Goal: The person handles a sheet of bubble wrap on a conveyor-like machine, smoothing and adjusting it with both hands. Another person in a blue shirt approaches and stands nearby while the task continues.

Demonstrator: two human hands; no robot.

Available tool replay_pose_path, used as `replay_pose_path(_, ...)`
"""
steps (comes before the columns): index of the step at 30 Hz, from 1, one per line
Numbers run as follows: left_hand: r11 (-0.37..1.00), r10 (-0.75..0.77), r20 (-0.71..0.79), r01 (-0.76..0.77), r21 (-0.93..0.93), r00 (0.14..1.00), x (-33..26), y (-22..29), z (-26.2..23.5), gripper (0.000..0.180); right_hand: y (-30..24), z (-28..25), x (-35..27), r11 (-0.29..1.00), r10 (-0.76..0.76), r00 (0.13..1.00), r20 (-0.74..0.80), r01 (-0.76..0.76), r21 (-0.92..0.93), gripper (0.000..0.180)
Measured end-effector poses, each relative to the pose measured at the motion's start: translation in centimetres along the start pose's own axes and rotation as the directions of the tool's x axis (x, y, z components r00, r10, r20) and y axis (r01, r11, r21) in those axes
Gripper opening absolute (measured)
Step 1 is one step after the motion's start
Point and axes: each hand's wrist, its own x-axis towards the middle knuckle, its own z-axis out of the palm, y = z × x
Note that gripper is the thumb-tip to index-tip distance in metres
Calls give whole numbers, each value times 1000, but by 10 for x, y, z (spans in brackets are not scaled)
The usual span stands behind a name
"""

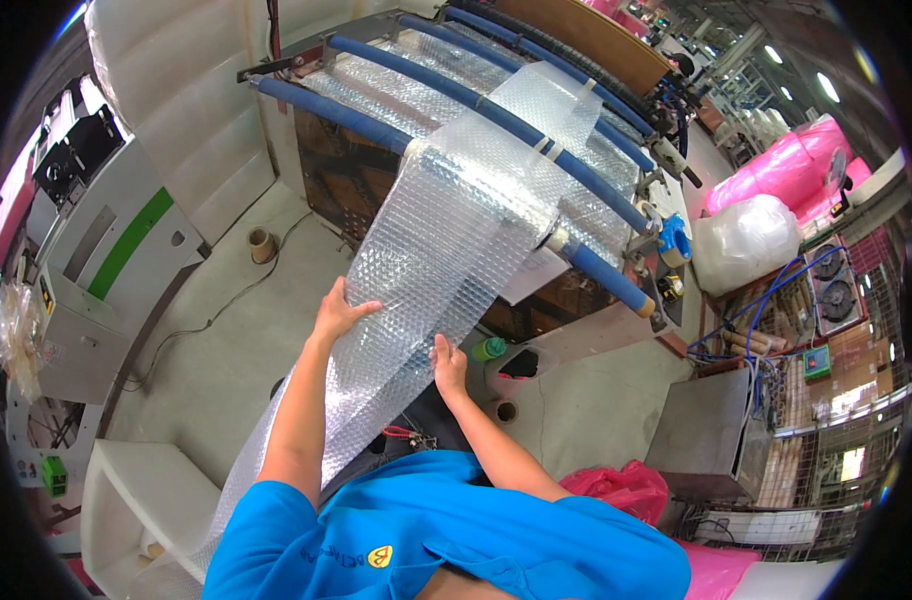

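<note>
Bubble wrap sheet [426, 270] runs as a clear strip from the blue rollers [496, 110] of the machine [376, 170] down toward the person, passing between both arms and hanging on past the left side of the blue shirt [426, 540].

Left hand [338, 312]: placed on the left edge of the sheet, palm against the film, thumb pointing right across its surface. The grip is wrapped over that edge; the fingers lie behind the film and cannot be seen clearly.

Right hand [449, 365]: set on the right edge of the sheet, lower than the left hand, fingers pressed together against the film. Whether they pinch the edge cannot be told.

Surroundings: a green-capped bottle [489, 349] stands just right of the right hand, near the machine's lower frame. A cardboard core [262, 243] sits on the concrete floor [236, 330], left of the machine. Pink film rolls [786, 170] and a white bagged bundle [744, 240] lie well apart at upper right. A pink bag [621, 487] rests near the right elbow.
</note>
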Motion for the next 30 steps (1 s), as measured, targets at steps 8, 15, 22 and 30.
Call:
replay_pose_path(8,999,-31,57,30,20,998,1,-14,6,83,-5,3,-10,999,-34,999,-32,34,11,47)
replay_pose_path(15,997,61,43,-64,53,997,54,31,18,81,-51,-16,41,983,-166,982,-86,172,69,51)
replay_pose_path(22,991,97,21,-98,91,995,94,109,20,79,-108,-43,95,950,-266,957,-119,281,135,44)
replay_pose_path(30,986,106,-4,-105,128,994,84,125,6,87,-120,-38,73,913,-399,895,-199,409,7,33)
